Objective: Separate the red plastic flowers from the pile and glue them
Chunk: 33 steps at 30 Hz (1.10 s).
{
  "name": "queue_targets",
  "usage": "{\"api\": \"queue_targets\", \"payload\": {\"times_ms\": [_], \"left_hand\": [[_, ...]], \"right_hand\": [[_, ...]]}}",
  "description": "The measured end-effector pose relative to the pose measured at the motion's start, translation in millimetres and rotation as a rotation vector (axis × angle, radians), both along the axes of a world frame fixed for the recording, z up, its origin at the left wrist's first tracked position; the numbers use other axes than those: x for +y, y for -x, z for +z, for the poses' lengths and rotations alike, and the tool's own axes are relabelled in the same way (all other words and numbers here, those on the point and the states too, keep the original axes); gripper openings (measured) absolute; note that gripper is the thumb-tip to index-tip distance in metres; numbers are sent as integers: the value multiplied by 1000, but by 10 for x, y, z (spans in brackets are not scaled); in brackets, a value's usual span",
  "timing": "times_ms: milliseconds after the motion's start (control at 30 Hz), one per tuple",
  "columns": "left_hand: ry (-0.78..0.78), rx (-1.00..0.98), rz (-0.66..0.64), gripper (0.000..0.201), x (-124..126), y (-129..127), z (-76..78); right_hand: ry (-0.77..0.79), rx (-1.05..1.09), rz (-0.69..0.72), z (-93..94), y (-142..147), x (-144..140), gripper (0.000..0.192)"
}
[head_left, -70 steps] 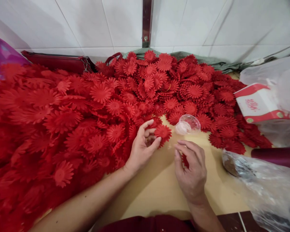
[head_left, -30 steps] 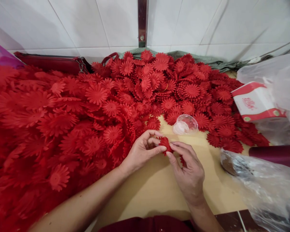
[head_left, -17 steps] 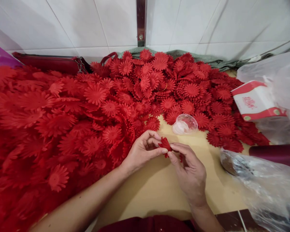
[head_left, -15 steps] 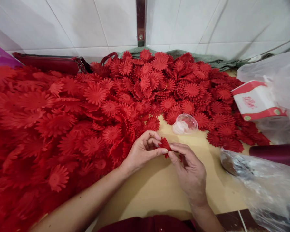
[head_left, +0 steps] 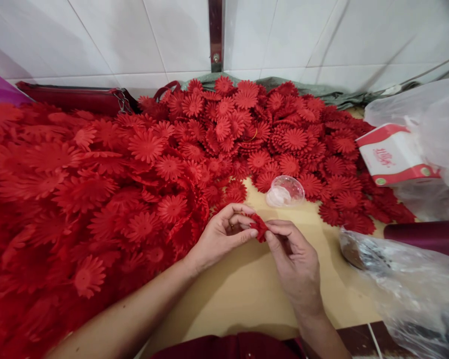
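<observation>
Between my two hands, above the tabletop, is a small red fabric flower [head_left: 260, 228], bunched up by the fingers. My left hand [head_left: 228, 230] pinches it from the left with thumb and fingers. From the right, my right hand [head_left: 294, 254] grips its edge between thumb and forefinger. Just beyond the hands stands a small clear plastic tub [head_left: 285, 191] with something whitish in it. A big heap of red flower pieces [head_left: 145, 145] with pointed petals lies to the left and behind.
At right are a red-and-white box [head_left: 392, 154], a dark red cylinder [head_left: 426, 237] and a clear plastic bag [head_left: 407, 284]. A dark red purse [head_left: 75, 98] rests against the tiled wall [head_left: 142, 35]. The yellowish table [head_left: 209, 309] shows below my hands.
The red flower has turned in my fingers and now looks more folded. Both hands stay in nearly the same place, and the view has shifted slightly.
</observation>
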<state>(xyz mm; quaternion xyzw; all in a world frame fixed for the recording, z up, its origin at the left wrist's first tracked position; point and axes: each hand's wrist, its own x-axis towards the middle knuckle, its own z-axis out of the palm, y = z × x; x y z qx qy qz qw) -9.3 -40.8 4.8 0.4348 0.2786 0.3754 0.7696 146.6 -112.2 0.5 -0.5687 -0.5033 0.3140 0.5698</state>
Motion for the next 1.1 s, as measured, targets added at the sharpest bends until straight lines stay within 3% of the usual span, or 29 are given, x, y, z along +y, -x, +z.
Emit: {"api": "queue_targets", "payload": {"times_ms": [267,467,600,733,900,967,1100], "left_hand": [[-12,-32,60,27,-1,-17,-42],[-26,-73,60,25,-24,-53,-52],[-36,-63,81,24,-36,-60,-57],[-69,10,216,22,-10,-30,-52],[-310,234,348,9,-34,-15,-31],[-431,294,386,15,-70,-5,-15],[-569,374,297,28,-112,26,36]], "right_hand": [[-10,73,-31,24,31,3,7],[-6,276,-81,-71,17,-41,7],[-35,390,-192,-95,-6,-32,10],[-73,488,-305,-77,-79,-13,13],[62,423,-223,-56,-78,-20,17],[87,414,-170,-50,-48,-8,17],[68,405,-69,-47,-3,34,13]]}}
